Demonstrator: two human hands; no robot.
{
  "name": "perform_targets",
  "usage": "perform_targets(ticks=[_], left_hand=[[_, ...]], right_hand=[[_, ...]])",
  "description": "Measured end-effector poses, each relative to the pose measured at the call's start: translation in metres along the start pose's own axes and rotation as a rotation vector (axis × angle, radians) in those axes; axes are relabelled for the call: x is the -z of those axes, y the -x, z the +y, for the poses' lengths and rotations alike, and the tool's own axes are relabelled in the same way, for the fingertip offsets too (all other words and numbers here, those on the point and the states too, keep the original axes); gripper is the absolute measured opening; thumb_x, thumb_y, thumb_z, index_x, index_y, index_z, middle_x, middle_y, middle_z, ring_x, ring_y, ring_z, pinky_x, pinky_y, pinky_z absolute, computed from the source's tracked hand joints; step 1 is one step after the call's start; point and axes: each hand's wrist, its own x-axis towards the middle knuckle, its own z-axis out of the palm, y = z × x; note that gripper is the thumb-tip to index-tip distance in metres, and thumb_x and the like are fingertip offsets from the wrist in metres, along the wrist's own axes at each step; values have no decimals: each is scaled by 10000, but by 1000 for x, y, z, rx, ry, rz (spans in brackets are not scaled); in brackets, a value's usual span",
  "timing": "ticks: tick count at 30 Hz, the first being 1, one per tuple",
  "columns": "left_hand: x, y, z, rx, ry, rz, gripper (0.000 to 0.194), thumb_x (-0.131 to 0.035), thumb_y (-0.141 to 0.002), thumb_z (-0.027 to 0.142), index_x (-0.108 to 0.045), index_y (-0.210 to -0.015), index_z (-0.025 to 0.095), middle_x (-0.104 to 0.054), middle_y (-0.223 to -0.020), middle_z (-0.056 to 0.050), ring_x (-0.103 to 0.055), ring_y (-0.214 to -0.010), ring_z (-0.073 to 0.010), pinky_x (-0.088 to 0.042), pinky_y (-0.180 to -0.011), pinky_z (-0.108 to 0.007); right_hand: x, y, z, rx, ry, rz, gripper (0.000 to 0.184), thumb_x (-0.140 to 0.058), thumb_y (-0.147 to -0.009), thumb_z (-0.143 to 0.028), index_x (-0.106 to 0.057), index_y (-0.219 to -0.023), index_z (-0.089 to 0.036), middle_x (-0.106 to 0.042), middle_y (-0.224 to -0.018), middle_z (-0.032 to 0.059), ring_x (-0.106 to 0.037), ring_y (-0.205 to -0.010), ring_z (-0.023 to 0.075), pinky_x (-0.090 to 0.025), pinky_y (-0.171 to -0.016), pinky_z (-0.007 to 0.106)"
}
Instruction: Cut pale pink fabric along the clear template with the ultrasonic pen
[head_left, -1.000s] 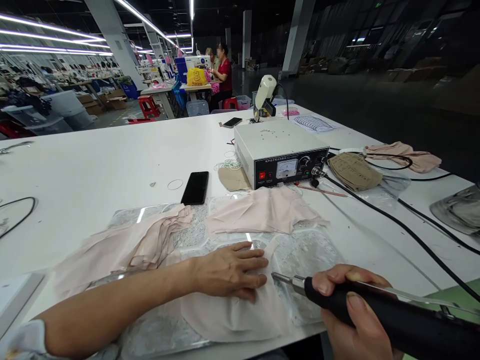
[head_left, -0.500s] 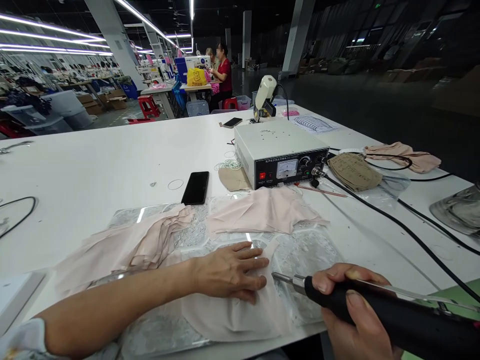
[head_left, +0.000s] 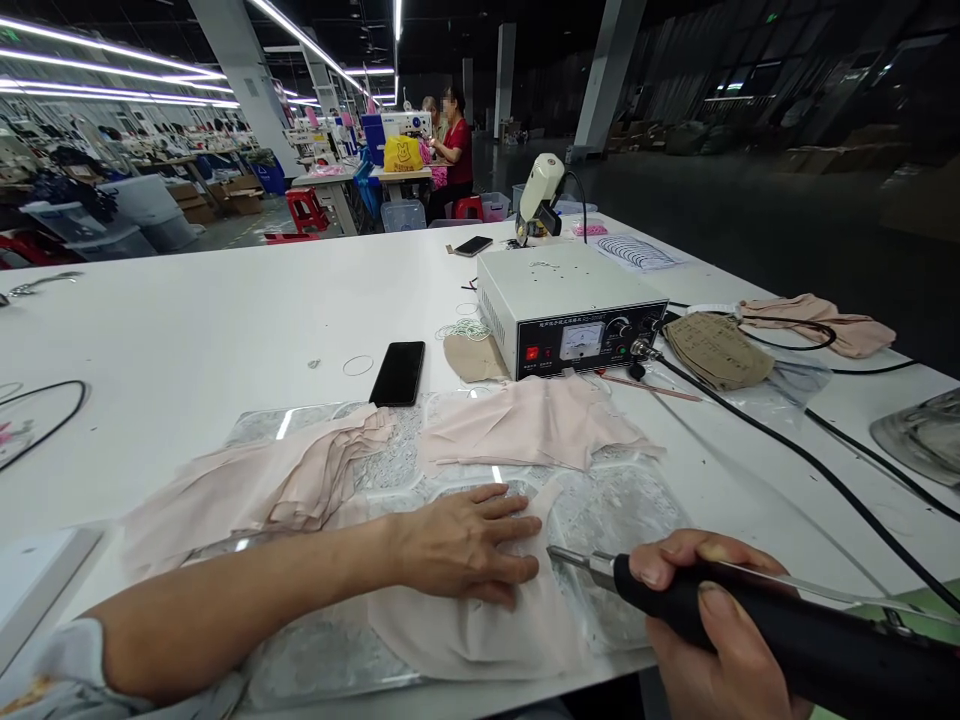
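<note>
My left hand [head_left: 465, 545] lies flat with fingers spread, pressing a pale pink fabric piece [head_left: 480, 640] onto a clear patterned template board [head_left: 330, 660]. In my right hand [head_left: 720, 610] is a black handheld ultrasonic welder [head_left: 795, 630], my fingers wrapped around its body. Its metal tip points left and sits at the fabric's right edge, just beside my left fingertips. Whether the tip touches the cloth I cannot tell. A stack of pink fabric pieces [head_left: 300, 470] rests to the left, and another fabric piece [head_left: 532, 425] lies behind my hand.
Behind the board stands a control box [head_left: 581, 340], with a black cable [head_left: 780, 440] running to the right. A black phone [head_left: 397, 373], brown pattern pieces [head_left: 716, 348] and a glass container [head_left: 922, 435] are on the white table [head_left: 262, 320]. People sit at sewing machines beyond.
The view has shifted slightly, so everything appears a little farther right. My hands, the welder and the fabric keep nearly the same positions relative to each other.
</note>
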Motion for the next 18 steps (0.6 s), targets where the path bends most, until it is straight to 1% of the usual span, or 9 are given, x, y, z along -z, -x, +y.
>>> perform_targets(ticks=[3, 7, 9, 13, 18], left_hand=[[0, 0, 1, 5, -4, -6, 320, -539, -960, 474, -646, -1092, 201, -581, -1288, -101, -516, -1207, -284, -362, -1084, -418], [0, 0, 1, 5, -5, 1, 325, -546, -954, 481, -649, -1093, 205, -578, -1289, -104, -508, -1222, -288, -371, -1078, -415], [-1, 0, 1, 2, 3, 2, 331, -551, -951, 481, -652, -1093, 201, -580, -1279, -108, -513, -1216, -292, -378, -1070, -418], [-2, 0, 1, 1, 12, 13, 325, -550, -953, 472, -654, -1083, 193, -579, -1275, -114, -517, -1207, -300, -385, -1062, -428], [-2, -1, 1, 2, 14, 37, 320, -575, -941, 467, -654, -1073, 187, -585, -1262, -115, -517, -1205, -301, -388, -1060, -421]], right_hand=[[2, 2, -2, -16, 0, 13, 130, -598, -788, -185, -585, -914, -214, -521, -789, 5, -561, -638, 142, -533, -539, 323], [1, 5, -12, -60, -29, 15, 116, -601, -804, -182, -580, -911, -221, -518, -782, 0, -549, -613, 131, -536, -513, 312], [-2, 7, -19, -73, -29, 0, 106, -620, -802, -205, -583, -900, -225, -517, -766, -5, -539, -589, 125, -534, -498, 307], [-4, 9, -28, -82, 55, -86, 101, -662, -803, -250, -591, -872, -230, -537, -733, -3, -546, -564, 132, -551, -506, 334], [8, 12, -29, -111, 109, -122, 103, -642, -831, -238, -564, -897, -235, -546, -768, 7, -587, -613, 152, -574, -536, 348]])
